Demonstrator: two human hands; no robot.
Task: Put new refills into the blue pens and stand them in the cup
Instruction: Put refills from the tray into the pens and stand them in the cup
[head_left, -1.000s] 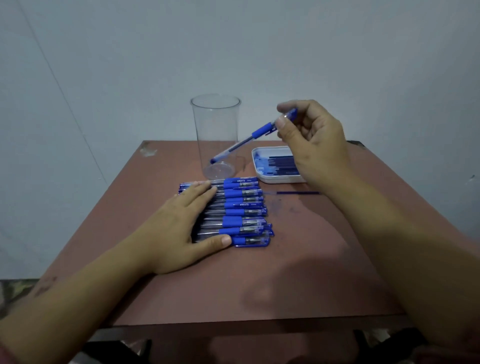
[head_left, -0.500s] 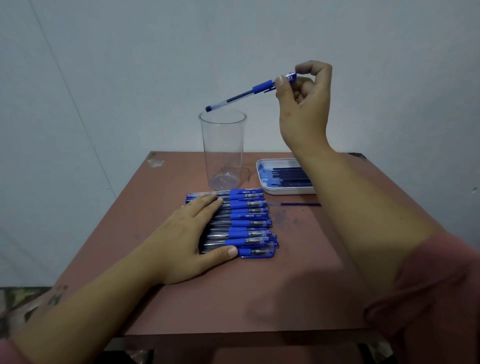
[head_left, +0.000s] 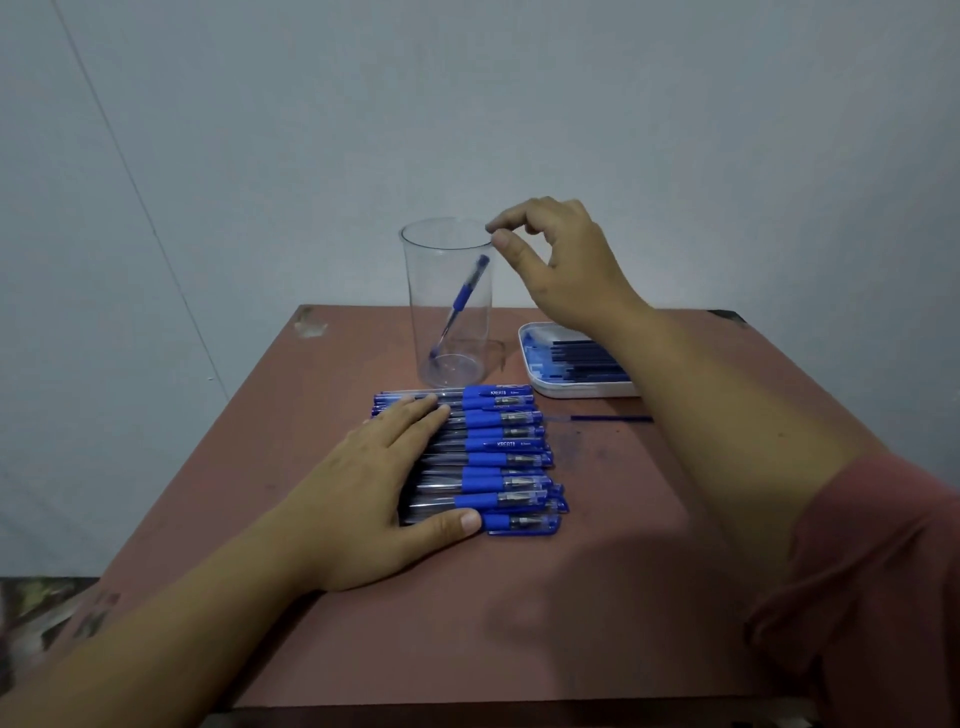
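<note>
A clear plastic cup (head_left: 416, 291) stands at the back of the brown table (head_left: 571, 613). One blue pen (head_left: 464, 297) leans inside it, tip down. My right hand (head_left: 561, 265) hovers just right of the cup's rim, thumb and forefinger slightly apart, holding nothing. In front of the cup, several blue pens (head_left: 501, 447) lie side by side in a row. My left hand (head_left: 374, 483) rests flat on the left half of that row, fingers straight, thumb against the nearest pen.
A white tray (head_left: 571, 391) of dark blue refills sits right of the cup, partly hidden by my right forearm. One loose refill (head_left: 613, 419) lies on the table in front of the tray. A grey wall stands behind.
My right hand carried the pen up over the cup, came down to the rim and let go. The pen now leans inside the cup. My left hand stayed on the row.
</note>
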